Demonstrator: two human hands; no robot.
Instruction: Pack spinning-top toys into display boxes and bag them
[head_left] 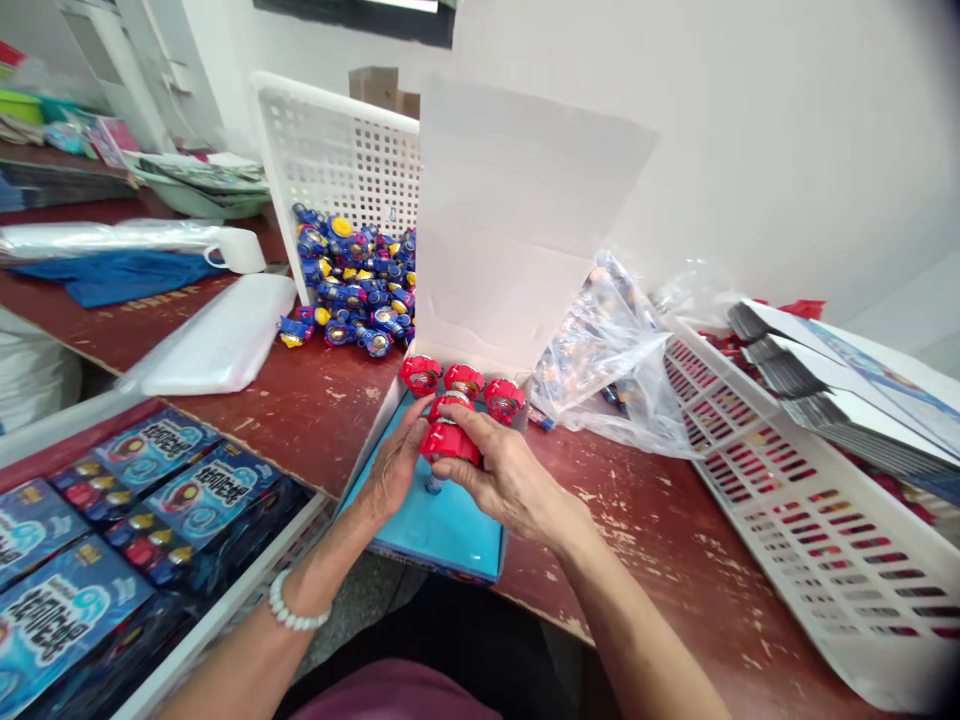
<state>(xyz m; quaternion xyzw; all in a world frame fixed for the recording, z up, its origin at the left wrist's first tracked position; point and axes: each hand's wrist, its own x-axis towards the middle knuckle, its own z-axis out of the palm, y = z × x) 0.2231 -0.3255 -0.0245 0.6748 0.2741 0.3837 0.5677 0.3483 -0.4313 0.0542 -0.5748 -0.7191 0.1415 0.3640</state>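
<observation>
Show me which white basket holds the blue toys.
The basket partly hidden behind the raised white flap; the right one shows red pieces, the lower left one packages.

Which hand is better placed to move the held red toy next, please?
Probably the right hand: its fingers and thumb span the red toy, while the left hand lies straighter along its left side.

Dark red table (630, 560), paint chipped and scuffed. Open box (469, 535) at its front edge. Behind and left of box: white mesh basket (330, 110), tilted; blue toys (375, 343) spilled before it onto tabletop. Left of box: clear plastic sheets (217, 345); farther left, white mug (244, 250), blue cloth (127, 278). Right of box: transparent bag (652, 390); farther right, slotted white basket (810, 560).
</observation>
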